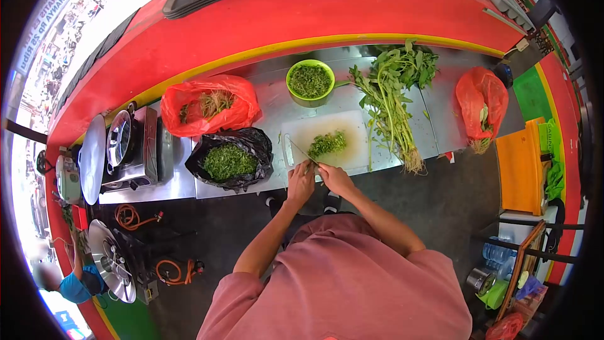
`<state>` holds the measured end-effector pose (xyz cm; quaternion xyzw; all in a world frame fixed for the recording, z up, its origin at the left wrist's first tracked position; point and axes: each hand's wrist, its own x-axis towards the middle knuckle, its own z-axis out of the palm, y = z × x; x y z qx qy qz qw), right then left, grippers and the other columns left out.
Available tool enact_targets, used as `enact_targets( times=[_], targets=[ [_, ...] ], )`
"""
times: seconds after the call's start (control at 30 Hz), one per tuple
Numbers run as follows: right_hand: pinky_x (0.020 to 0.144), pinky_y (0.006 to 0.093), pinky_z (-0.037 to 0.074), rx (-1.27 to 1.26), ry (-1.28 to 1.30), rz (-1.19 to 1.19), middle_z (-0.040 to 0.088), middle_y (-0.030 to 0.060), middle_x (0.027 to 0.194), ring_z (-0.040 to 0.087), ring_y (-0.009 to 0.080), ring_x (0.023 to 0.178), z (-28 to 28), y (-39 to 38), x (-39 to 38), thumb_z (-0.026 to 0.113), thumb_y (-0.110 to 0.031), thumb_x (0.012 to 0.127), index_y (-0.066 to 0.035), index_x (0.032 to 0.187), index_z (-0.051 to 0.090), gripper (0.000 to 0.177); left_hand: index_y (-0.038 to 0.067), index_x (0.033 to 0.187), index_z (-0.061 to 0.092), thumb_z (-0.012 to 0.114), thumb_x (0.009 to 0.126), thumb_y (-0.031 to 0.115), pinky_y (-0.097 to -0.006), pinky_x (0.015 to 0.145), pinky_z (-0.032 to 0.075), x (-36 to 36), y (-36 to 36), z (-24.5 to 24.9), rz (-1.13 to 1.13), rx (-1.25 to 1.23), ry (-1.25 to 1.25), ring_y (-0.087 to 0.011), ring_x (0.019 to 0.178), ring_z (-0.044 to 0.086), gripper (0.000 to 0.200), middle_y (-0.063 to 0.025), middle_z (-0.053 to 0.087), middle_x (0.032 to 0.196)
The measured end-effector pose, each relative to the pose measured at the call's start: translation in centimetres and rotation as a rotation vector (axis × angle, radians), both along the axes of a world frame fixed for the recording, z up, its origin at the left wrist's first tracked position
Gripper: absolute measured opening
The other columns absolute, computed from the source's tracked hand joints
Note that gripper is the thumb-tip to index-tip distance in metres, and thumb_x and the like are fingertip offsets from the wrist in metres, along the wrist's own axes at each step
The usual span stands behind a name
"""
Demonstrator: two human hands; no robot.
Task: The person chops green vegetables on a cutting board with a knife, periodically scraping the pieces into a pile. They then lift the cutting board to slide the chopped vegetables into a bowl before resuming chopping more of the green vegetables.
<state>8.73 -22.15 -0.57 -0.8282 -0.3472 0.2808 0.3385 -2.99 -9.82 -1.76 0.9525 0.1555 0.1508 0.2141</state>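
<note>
Standing at the counter (274,104), we have a lidded pan (119,140) on a stove at the far left, then an open red bag (179,116) with rooty stems and, nearer us, a black bag (262,154) of chopped leaves; both bags look thin and floppy, so we would gather them by the rim. Next comes our left hand (301,182), close against the knife (301,149) at the board's near edge; we cannot tell whether its fingers pinch the blade or only rest by it. The knife should be light but stiff, and its handle is the safe place to hold. Beyond the cutting board (353,129), a green bowl (310,102) of cut greens looks light enough to lift by its sides. On the board lies the small heap of chopped greens (328,143), probably damp, soft and apt to scatter, best scooped from beneath. Our right hand (336,179) has its fingers clenched on the knife handle. To the right lie long leafy stalks (393,96), limp at the leaves and firmer lower down; we would grip them just above the roots (413,161). Last is a second red bag (479,90), soft, with roots poking out.
</note>
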Motion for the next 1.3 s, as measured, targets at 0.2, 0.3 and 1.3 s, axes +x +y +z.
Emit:
enact_targets(
  times=[0.2,0.3,1.3],
  targets=[
    [0.07,0.0568,0.053,-0.012,-0.059,-0.019,0.069,0.0265,0.089,0.067,0.0477,0.082,-0.8,-0.6,-0.8,0.052,-0.032,0.102,-0.017,0.128,0.064,0.032,-0.001,0.125,0.063,0.062,0.088,0.01,-0.042,0.096,0.044,-1.0,0.8,-0.5,-0.082,0.076,0.003,-0.0237,0.117,0.06,0.038,-0.0094,0.06,0.131],
    [0.065,0.0562,0.053,0.045,-0.144,0.0,0.069,0.0249,0.082,0.067,0.0467,0.077,-1.3,-0.6,-0.7,0.05,-0.031,0.103,-0.018,0.131,0.062,0.033,0.001,0.128,0.061,0.063,0.088,0.01,-0.041,0.097,0.044,-1.0,1.2,-0.4,-0.129,0.16,-0.01,-0.0215,0.118,0.06,0.041,-0.0087,0.06,0.131],
    [0.075,0.0508,0.054,0.06,-0.059,0.012,0.07,0.0262,0.094,0.067,0.0461,0.088,-0.7,-1.4,-0.2,0.054,-0.032,0.102,-0.008,0.123,0.067,0.035,0.006,0.139,0.055,0.065,0.09,0.019,-0.0444,0.104,0.039,-2.0,0.3,-0.1,-0.036,-0.001,0.035,-0.0205,0.132,0.051,0.051,-0.0051,0.055,0.142]
  ],
)
